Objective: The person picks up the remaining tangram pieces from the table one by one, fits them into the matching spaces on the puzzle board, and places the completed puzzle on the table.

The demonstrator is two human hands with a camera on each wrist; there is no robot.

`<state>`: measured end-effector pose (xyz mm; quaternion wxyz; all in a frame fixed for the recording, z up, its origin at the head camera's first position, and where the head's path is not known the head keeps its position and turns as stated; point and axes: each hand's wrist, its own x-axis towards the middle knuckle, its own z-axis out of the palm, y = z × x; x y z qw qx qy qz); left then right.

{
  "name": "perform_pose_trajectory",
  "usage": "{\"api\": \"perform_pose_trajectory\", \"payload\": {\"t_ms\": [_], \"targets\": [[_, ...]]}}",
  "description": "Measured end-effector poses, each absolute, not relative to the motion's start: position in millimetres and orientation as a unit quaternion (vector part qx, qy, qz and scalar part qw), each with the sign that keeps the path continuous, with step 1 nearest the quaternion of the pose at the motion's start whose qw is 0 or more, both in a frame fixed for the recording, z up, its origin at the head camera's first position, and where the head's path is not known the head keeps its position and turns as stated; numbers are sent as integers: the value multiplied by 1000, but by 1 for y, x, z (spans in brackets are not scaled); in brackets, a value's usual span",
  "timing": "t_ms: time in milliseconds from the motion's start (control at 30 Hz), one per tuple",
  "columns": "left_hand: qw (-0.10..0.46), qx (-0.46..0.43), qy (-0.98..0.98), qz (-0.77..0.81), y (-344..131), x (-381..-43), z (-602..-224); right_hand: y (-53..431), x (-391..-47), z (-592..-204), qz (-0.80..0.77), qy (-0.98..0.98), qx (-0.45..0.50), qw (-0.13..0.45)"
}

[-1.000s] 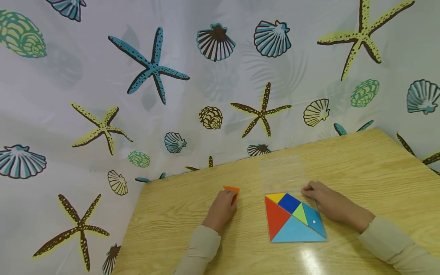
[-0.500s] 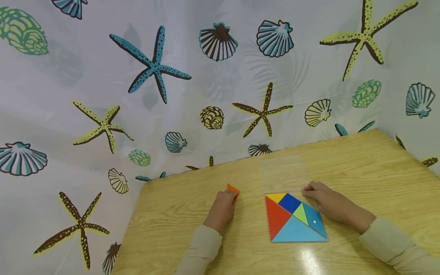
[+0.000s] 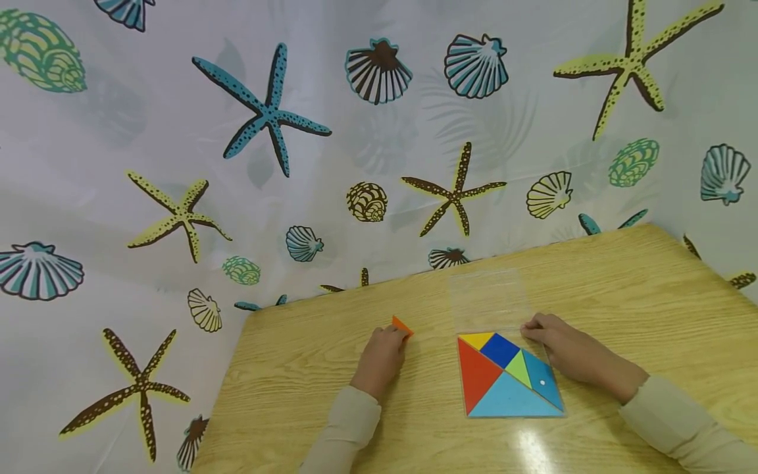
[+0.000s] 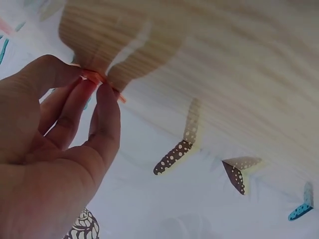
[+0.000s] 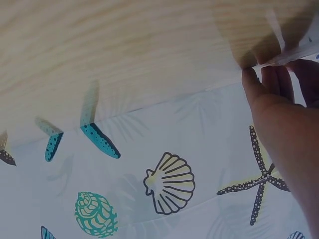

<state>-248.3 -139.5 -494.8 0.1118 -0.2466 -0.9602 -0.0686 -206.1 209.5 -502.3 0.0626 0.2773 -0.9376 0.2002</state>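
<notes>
My left hand (image 3: pixel 379 361) pinches an orange triangular tangram piece (image 3: pixel 403 326) close over the table, left of the puzzle case. The left wrist view shows this orange piece (image 4: pixel 93 75) nearly edge-on between thumb and fingertips. Under my right hand's fingertips (image 5: pixel 250 77) is the clear plastic case edge (image 5: pixel 299 53), which thumb and fingers grip near the upper right corner of the tray. Inside the case lie a red triangle (image 3: pixel 476 372), a light blue triangle (image 3: pixel 516 399), a yellow triangle (image 3: pixel 476 340), a dark blue square (image 3: pixel 500 351), a green triangle (image 3: pixel 518 370) and a blue parallelogram (image 3: pixel 541 380).
The case's transparent lid (image 3: pixel 490 299) lies folded back on the wooden table (image 3: pixel 296 382), beyond the tray. A white curtain (image 3: pixel 331 151) printed with shells and starfish hangs along the table's far edge and at both sides.
The orange piece has turned in my left fingers, so its visible part looks narrower and more slanted. My right hand has stayed at the case edge. The head view has shifted slightly.
</notes>
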Motion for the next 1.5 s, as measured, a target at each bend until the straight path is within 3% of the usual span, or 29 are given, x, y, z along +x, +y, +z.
{"api": "perform_pose_trajectory", "payload": {"t_ms": [567,800,1033,1267,1500], "targets": [[91,-271,-955,-79,-157,-261,-503,209,-205,-500,202,-937,278,59],[117,-272,-953,-56,-156,-257,-502,209,-205,-501,199,-935,285,66],[183,-271,-943,-67,-155,-257,-502,210,-205,-502,199,-935,285,66],[148,-237,-952,-126,-148,-258,-494,210,-206,-502,199,-936,282,65],[147,-256,-933,-205,-139,-255,-488,209,-206,-502,202,-934,288,68]]}}
